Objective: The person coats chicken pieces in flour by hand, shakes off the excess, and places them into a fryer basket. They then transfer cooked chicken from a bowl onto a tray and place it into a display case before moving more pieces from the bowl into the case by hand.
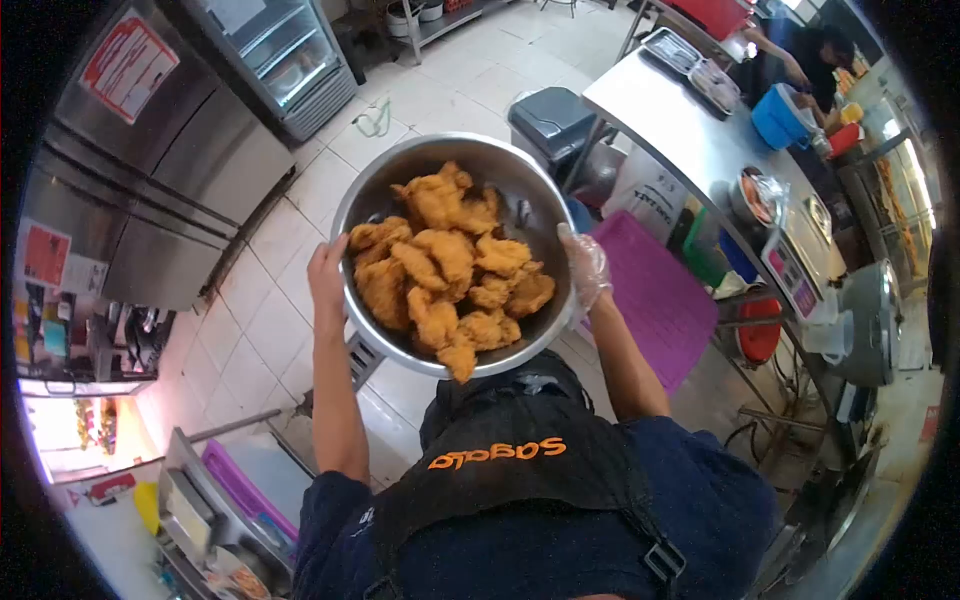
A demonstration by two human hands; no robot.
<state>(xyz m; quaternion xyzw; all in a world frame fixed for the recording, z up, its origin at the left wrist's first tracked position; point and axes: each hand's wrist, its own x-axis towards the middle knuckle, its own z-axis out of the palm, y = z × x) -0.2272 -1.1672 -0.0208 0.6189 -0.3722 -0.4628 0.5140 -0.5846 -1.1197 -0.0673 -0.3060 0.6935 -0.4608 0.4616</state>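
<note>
A large round steel bowl [548,190] holds several pieces of golden fried chicken [440,255], piled mostly toward its left and near side. Bare, my left hand [327,270] grips the bowl's left rim. On the opposite rim, my right hand [585,265] wears a clear plastic glove and is closed on the edge. The bowl is held up in front of my dark apron [510,470], above the tiled floor. One chicken piece rests over the near rim. The fingers under the bowl are hidden.
A steel table [650,120] with trays and a blue container [780,118] stands at the right, a co-worker behind it. A grey bin [552,122] and a purple crate [650,300] are beside it. Steel refrigerators [190,180] line the left. A cart [185,460] stands at lower left.
</note>
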